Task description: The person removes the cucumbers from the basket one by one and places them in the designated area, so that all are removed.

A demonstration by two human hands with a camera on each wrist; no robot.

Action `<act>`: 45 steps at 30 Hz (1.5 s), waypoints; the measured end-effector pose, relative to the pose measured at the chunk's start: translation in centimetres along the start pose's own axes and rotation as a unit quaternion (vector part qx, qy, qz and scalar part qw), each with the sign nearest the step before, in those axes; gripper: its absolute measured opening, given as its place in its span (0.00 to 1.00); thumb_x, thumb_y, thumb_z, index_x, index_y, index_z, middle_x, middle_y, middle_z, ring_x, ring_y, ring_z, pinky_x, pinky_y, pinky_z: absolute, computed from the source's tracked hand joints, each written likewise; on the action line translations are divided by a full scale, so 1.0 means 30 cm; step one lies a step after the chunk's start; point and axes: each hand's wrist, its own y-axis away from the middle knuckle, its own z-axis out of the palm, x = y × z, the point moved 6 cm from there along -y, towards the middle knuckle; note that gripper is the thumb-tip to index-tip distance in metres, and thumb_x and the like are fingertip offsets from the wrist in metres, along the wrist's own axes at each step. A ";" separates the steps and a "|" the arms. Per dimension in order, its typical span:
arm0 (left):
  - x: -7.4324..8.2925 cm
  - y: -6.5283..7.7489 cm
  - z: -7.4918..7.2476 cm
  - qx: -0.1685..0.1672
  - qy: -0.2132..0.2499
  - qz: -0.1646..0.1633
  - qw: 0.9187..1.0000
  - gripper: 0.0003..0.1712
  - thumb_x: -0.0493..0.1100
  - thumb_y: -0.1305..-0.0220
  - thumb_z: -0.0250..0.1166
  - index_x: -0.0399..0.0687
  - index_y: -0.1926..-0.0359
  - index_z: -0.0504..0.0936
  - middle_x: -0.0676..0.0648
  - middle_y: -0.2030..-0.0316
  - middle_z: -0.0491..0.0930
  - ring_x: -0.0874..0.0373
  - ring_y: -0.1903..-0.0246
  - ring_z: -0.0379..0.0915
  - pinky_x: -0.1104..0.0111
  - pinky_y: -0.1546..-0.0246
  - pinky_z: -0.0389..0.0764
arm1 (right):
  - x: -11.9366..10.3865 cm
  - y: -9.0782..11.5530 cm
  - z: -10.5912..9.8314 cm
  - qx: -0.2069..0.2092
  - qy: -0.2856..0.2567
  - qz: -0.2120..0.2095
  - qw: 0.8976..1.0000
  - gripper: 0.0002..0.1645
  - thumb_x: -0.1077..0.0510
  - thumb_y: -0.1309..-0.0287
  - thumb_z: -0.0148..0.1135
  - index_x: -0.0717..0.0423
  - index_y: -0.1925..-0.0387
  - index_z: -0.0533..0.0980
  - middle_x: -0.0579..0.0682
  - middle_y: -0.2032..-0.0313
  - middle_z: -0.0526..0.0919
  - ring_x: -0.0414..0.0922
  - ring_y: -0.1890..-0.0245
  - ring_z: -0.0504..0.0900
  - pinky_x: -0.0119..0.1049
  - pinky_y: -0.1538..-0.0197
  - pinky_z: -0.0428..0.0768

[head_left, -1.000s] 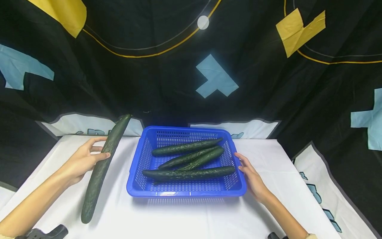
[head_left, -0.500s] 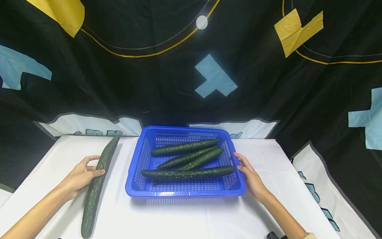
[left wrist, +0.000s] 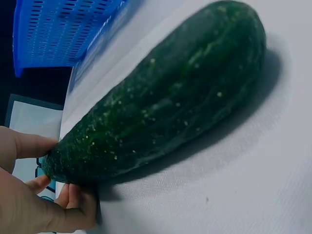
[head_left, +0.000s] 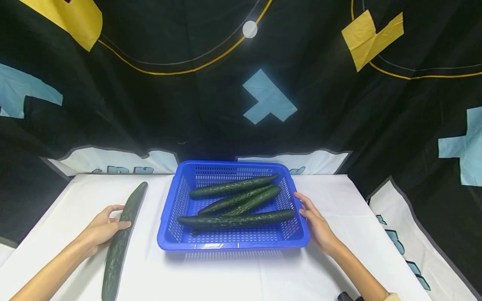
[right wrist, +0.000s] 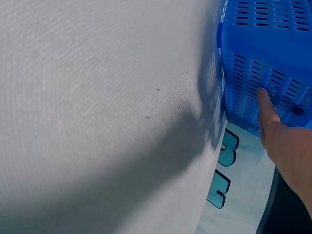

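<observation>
My left hand (head_left: 101, 230) grips a long dark green cucumber (head_left: 120, 251), thumb on one side and fingers on the other. It lies on the white cloth left of the blue basket (head_left: 241, 246), its near end cut off by the frame. In the left wrist view the cucumber (left wrist: 161, 97) fills the middle, with the hand (left wrist: 34, 195) at its far end. My right hand (head_left: 318, 228) holds the basket's right rim; in the right wrist view a straight finger (right wrist: 267, 109) lies along the perforated outer wall. Several cucumbers (head_left: 237, 219) lie inside the basket.
White cloth (head_left: 211, 276) covers the table. A black curtain (head_left: 180, 113) with yellow and light-blue shapes hangs behind it and at the right. Left of the cucumber and right of the basket, bare cloth shows.
My left hand has lowered the cucumber from above the table down onto the cloth, toward me, and still holds it. The right hand and basket have stayed in place.
</observation>
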 end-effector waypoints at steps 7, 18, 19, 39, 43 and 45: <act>0.007 -0.001 -0.008 0.004 -0.037 -0.007 0.999 0.46 0.47 0.29 0.59 0.22 0.29 0.43 0.15 0.41 0.60 0.22 0.42 0.63 0.37 0.45 0.70 | 0.003 0.001 0.000 0.000 -0.003 0.001 1.000 0.34 0.61 0.26 0.33 0.54 0.22 0.44 0.63 0.24 0.44 0.60 0.35 0.65 0.44 0.43 0.77; 0.076 0.013 -0.049 0.042 -0.069 0.032 0.996 0.43 0.49 0.28 0.60 0.23 0.30 0.49 0.17 0.41 0.62 0.21 0.44 0.64 0.36 0.51 0.72 | -0.001 -0.005 -0.003 -0.001 0.001 0.005 1.000 0.35 0.60 0.26 0.34 0.53 0.22 0.44 0.63 0.24 0.44 0.63 0.34 0.64 0.45 0.43 0.77; 0.098 0.014 -0.055 0.051 -0.070 0.040 0.995 0.42 0.48 0.28 0.60 0.24 0.30 0.50 0.17 0.41 0.63 0.22 0.44 0.64 0.36 0.51 0.72 | -0.001 -0.006 -0.003 -0.002 0.001 0.005 1.000 0.35 0.60 0.26 0.34 0.53 0.22 0.44 0.63 0.24 0.44 0.63 0.34 0.64 0.45 0.43 0.77; 0.768 -0.080 0.225 -0.120 -0.057 0.273 0.953 0.22 0.39 0.33 0.65 0.42 0.39 0.76 0.40 0.46 0.78 0.41 0.46 0.76 0.44 0.47 0.76 | 0.008 -0.005 -0.010 0.001 0.002 0.006 1.000 0.35 0.60 0.26 0.35 0.53 0.22 0.45 0.62 0.24 0.44 0.63 0.34 0.63 0.45 0.43 0.77; 0.826 -0.105 0.321 -0.191 -0.055 0.275 0.941 0.23 0.39 0.33 0.64 0.45 0.38 0.76 0.41 0.44 0.78 0.42 0.43 0.75 0.47 0.43 0.75 | 0.008 -0.008 -0.011 0.002 0.002 0.008 1.000 0.35 0.60 0.26 0.35 0.52 0.22 0.45 0.62 0.24 0.45 0.62 0.34 0.64 0.45 0.43 0.77; 0.847 -0.118 0.366 -0.223 -0.060 0.274 0.934 0.23 0.39 0.32 0.64 0.46 0.37 0.76 0.42 0.43 0.78 0.44 0.43 0.75 0.50 0.43 0.75 | 0.008 -0.010 -0.013 0.003 0.002 0.009 1.000 0.35 0.60 0.26 0.36 0.52 0.22 0.46 0.62 0.24 0.45 0.62 0.34 0.64 0.45 0.43 0.77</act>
